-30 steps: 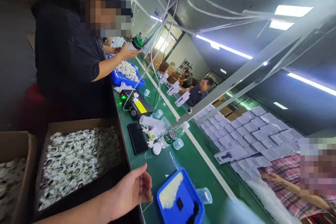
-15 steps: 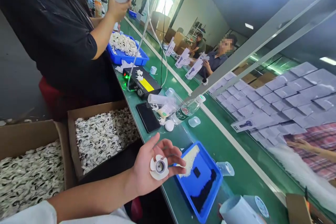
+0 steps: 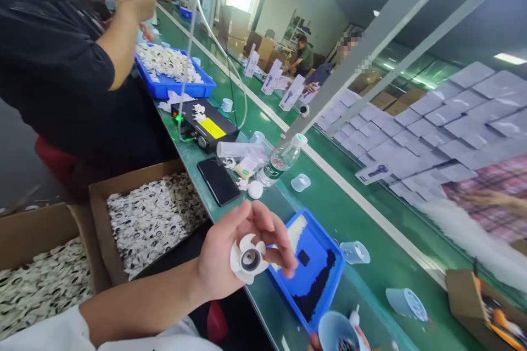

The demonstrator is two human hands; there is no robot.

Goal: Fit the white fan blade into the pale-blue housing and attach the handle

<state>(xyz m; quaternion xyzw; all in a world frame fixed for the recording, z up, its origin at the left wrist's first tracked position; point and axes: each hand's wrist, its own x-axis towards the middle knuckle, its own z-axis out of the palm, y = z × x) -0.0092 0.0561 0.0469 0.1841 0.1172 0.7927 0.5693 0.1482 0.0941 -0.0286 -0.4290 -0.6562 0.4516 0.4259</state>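
Observation:
My left hand (image 3: pixel 234 252) is raised over the near edge of the green bench (image 3: pixel 337 214), palm up, with a small white fan impeller (image 3: pixel 248 258) resting in its curled fingers; the impeller has a grey metal hub. Just right of it lies a blue tray (image 3: pixel 329 279) with white and black small parts. Only fingertips of my right hand (image 3: pixel 358 337) show at the bottom edge, around a pale blue cup (image 3: pixel 335 332) with a white nozzle sticking out.
Two cardboard boxes (image 3: pixel 96 197) of white impellers stand at my left. A phone (image 3: pixel 218 180), water bottle (image 3: pixel 280 160), black device (image 3: pixel 206 127) and small clear cups (image 3: pixel 354 252) lie on the bench. A co-worker in black (image 3: pixel 61 77) sits beyond; other people work farther off.
The view dropped from the room to the bench. My left hand rose and turned palm up, showing the impeller, and its fingers have curled closer. The blue cup came into view at the bottom.

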